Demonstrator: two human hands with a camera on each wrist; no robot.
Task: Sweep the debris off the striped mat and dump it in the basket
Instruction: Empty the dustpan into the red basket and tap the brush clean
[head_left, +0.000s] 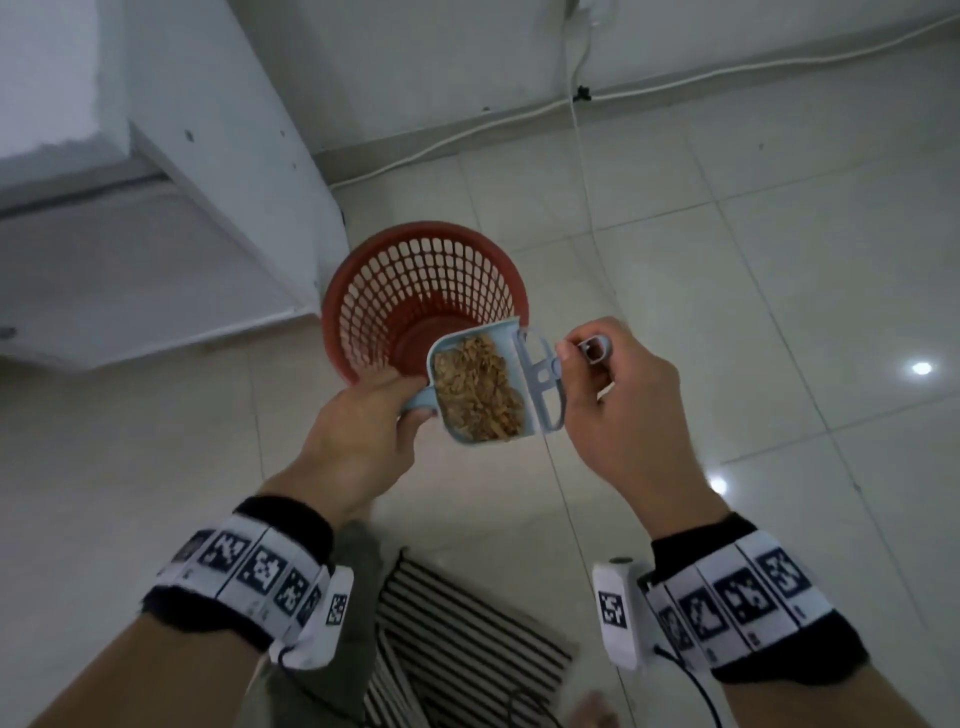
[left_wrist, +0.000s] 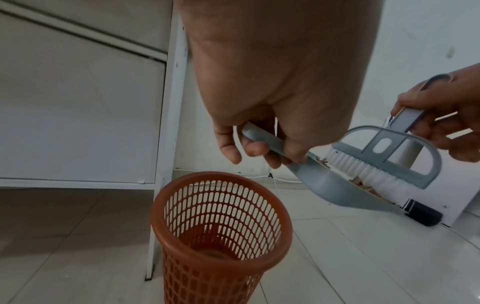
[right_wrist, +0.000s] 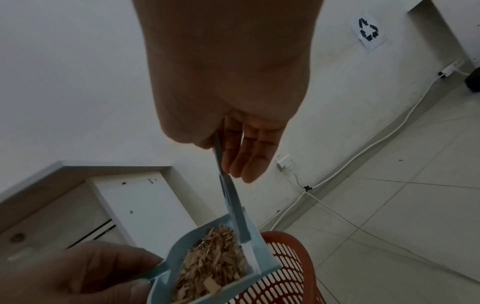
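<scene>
A red lattice basket (head_left: 422, 228) stands on the tiled floor. Just over its near rim I hold a light-blue dustpan (head_left: 480, 328) full of brown debris (head_left: 478, 389). My left hand (head_left: 410, 402) grips the dustpan's short handle. My right hand (head_left: 582, 353) pinches the handle of a small blue brush (head_left: 543, 384), whose white bristles (left_wrist: 369, 172) rest against the pan's open edge. In the left wrist view the dustpan (left_wrist: 324, 185) hangs above and right of the basket (left_wrist: 221, 175). The right wrist view shows the debris (right_wrist: 213, 263) heaped in the pan. The striped mat (head_left: 457, 639) lies below my wrists.
A white cabinet (head_left: 156, 208) stands left of the basket, close to its rim. White cables (head_left: 571, 104) run along the wall's foot behind it. My grey trouser leg (head_left: 353, 597) and a bare foot (head_left: 592, 712) are beside the mat. Pale floor tiles (head_left: 779, 286) spread to the right.
</scene>
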